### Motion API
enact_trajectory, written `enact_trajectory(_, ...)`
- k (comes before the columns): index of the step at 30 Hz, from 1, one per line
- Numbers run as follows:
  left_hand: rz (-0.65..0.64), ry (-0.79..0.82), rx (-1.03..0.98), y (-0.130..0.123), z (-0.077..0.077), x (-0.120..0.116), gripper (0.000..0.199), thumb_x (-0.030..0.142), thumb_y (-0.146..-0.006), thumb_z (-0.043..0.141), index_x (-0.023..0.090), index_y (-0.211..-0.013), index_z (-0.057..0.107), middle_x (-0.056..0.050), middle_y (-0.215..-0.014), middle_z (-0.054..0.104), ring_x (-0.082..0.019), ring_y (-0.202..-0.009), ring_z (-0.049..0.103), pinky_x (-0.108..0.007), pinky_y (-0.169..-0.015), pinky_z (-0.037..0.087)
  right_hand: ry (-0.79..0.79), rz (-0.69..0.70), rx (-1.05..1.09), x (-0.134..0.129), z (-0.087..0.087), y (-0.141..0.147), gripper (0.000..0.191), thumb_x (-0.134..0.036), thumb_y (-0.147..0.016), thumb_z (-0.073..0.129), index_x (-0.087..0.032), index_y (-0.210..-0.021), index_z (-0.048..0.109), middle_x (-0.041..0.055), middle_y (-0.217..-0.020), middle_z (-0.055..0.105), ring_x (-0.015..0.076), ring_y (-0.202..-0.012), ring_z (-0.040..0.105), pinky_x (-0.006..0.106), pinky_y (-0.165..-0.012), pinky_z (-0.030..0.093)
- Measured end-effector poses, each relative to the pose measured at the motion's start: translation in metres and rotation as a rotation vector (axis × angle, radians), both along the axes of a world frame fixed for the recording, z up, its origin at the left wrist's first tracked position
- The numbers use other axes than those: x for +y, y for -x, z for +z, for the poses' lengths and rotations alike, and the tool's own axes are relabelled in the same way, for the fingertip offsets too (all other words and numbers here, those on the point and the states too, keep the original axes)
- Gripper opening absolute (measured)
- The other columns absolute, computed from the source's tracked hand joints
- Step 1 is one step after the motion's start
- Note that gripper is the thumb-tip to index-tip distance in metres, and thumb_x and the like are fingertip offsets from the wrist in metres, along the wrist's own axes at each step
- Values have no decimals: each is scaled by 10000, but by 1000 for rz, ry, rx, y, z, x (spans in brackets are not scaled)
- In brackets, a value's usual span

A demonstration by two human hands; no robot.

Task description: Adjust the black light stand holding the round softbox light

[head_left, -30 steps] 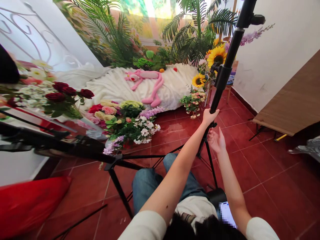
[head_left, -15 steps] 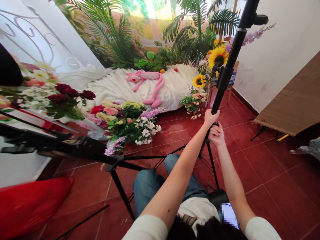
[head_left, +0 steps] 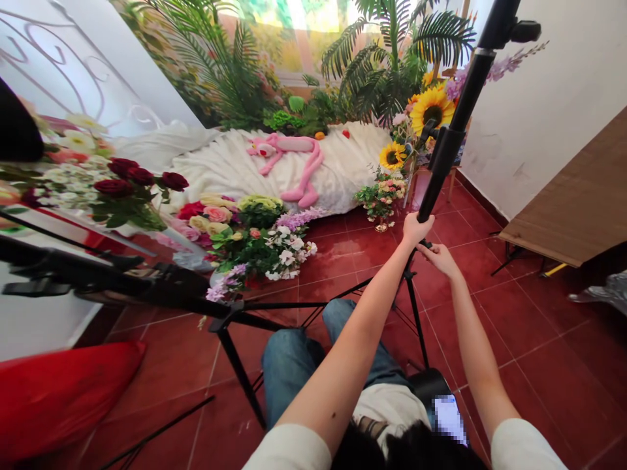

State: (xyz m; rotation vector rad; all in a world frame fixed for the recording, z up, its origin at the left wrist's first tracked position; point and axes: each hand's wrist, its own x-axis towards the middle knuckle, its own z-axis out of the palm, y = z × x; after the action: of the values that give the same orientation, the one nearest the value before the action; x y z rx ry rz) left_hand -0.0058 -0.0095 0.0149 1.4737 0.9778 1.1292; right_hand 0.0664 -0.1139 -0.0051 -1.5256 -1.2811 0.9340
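Red tiles [head_left: 531,310] lie below. Left hand [head_left: 418,229] grips a cropped pole [head_left: 445,153]; right hand [head_left: 441,258] touches its half-hidden knob [head_left: 425,244], hold unclear.

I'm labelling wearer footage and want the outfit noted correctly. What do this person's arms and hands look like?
The left hand and right hand are bare, without gloves. No watch or bracelet shows on either wrist. Off-white short sleeves, left and right, end around the elbows. A small round spot marks the left arm.
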Motion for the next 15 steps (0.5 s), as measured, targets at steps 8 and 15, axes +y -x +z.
enact_trajectory(8, -38, 14, -36, 1, 0, -1, 330, 305, -732, 665, 167, -511, 462, 45, -495, 395, -71, -501, 388, -218, -519, 292, -203, -223, -823, -12, 32, -15, 202, -156, -738, 566, -201, -596, 429, -31, -553, 450, 103, -525, 338, 264, -534, 200)
enact_trajectory(15, -45, -4, -29, 1, -1, -1, 344, 349, -741, 650, 170, -521, 454, 44, -497, 392, -67, -491, 379, -215, -497, 264, -683, -468, -632, -12, 98, -5, 186, -339, -853, 598, -215, -757, 499, -35, -660, 493, 98, -550, 428, 249, -560, 397)
